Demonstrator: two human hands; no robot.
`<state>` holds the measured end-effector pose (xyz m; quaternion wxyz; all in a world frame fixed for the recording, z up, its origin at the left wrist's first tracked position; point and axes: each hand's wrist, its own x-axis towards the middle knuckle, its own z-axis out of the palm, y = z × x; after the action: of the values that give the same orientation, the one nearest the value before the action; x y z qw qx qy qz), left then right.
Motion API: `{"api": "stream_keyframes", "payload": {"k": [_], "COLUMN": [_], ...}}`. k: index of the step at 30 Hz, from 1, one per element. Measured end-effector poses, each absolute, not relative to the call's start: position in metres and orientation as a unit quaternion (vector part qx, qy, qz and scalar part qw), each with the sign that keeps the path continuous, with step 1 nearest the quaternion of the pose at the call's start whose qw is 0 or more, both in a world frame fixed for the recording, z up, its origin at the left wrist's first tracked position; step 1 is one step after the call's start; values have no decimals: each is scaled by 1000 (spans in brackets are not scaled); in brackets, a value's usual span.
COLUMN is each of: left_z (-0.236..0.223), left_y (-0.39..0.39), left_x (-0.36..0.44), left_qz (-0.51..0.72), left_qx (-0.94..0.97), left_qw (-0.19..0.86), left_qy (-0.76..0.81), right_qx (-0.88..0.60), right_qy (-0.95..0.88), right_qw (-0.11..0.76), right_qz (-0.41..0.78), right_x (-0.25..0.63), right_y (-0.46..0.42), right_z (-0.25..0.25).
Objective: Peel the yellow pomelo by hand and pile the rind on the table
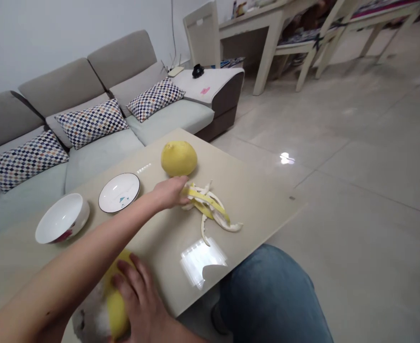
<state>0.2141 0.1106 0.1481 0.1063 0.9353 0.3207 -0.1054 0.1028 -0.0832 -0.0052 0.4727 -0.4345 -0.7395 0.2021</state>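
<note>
Right grip [138, 302] closed around a half-peeled pomelo [115, 305], fingers [124, 276] spread wide over the yellow rind, a spread that probably suits a fruit too big and round for a pinch. Fruit low in the view, near the close side of the surface [231, 190], with a patch of white pith [91, 319] showing beside the fingers; any contact with the surface hidden by hand and forearm. Left forearm [88, 238] passing above that fruit, out to a left grip [170, 193] at the edge of a heap of peel [211, 205]: fingertips down at the strips, partly hidden behind the knuckles, so open or closed impossible to tell. Strips loosely piled, yellow and white sides both showing, seemingly put aside mid-surface, well apart from the held fruit. Just beyond the left grip, a whole pomelo [179, 158], unpeeled, close to the pile. Farther left, a white plate [118, 192] and a white bowl [62, 218] side by side, both within easy reach of the held fruit. Past the surface, a sofa [98, 157] with checked cushions [92, 123]; at the near edge, a denim-clad knee [267, 295]; to the right, a tiled floor [356, 143].
</note>
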Motion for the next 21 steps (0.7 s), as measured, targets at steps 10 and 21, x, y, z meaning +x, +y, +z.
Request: {"api": "stream_keyframes", "payload": {"k": [10, 21], "left_z": [182, 125], "left_y": [64, -37], "left_x": [36, -58], "left_qz": [45, 129], "left_qx": [847, 810], "left_qw": [241, 258], "left_qy": [471, 510], "right_qx": [-428, -461], "right_qy": [-704, -737], "right_qw": [523, 415], "right_qz": [219, 267], "right_x": [130, 143], "right_y": [-85, -79], "right_z": [24, 47]}}
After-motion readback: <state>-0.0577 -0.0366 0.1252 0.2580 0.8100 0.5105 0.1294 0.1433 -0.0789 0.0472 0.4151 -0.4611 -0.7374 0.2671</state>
